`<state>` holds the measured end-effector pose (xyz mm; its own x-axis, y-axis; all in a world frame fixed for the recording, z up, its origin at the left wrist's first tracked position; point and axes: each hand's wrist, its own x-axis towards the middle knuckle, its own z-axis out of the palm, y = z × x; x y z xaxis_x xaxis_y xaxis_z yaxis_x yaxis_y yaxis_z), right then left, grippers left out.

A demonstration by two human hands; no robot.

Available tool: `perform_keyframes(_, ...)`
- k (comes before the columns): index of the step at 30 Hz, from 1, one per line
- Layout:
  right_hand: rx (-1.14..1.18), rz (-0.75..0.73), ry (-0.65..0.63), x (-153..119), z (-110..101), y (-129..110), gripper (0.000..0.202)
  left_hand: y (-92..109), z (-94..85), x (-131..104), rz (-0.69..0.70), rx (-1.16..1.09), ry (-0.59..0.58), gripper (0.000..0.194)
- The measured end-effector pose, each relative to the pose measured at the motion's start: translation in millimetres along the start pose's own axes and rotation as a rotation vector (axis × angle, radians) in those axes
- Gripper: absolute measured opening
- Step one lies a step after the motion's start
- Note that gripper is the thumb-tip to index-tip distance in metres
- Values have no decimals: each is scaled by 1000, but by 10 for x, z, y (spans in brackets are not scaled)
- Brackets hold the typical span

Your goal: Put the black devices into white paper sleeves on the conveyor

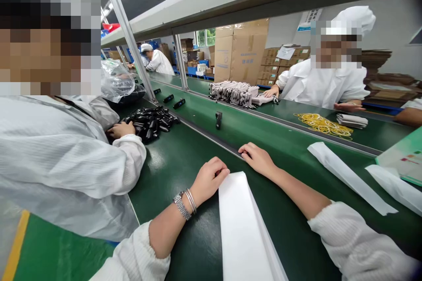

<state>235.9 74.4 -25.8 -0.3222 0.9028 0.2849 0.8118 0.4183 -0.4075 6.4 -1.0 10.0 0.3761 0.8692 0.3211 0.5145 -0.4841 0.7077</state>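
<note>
My left hand (209,178) is at the near table, its thumb and fingers pressed together at the top left corner of a stack of long white sleeves (239,224). My right hand (257,158) rests at the metal rail (211,137) along the conveyor, fingers loosely bent, with nothing visible in it. Beyond the rail, a small black device (218,120) stands on the green belt (263,136). Two more black devices (179,103) (168,98) lie farther left on the belt.
At the left, a co-worker's hand (122,130) touches a pile of black devices (151,123). Across the belt are grey pouches (234,92), yellow bands (325,125) and another person (323,79). White sleeves (352,178) lie at the right. A shelf beam (231,0) crosses overhead.
</note>
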Motion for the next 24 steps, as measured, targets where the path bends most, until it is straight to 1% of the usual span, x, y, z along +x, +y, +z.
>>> perform_keyframes(24, -2, -23, 8, 4, 14, 36, 20, -41, 31, 9, 29, 4, -41, 22)
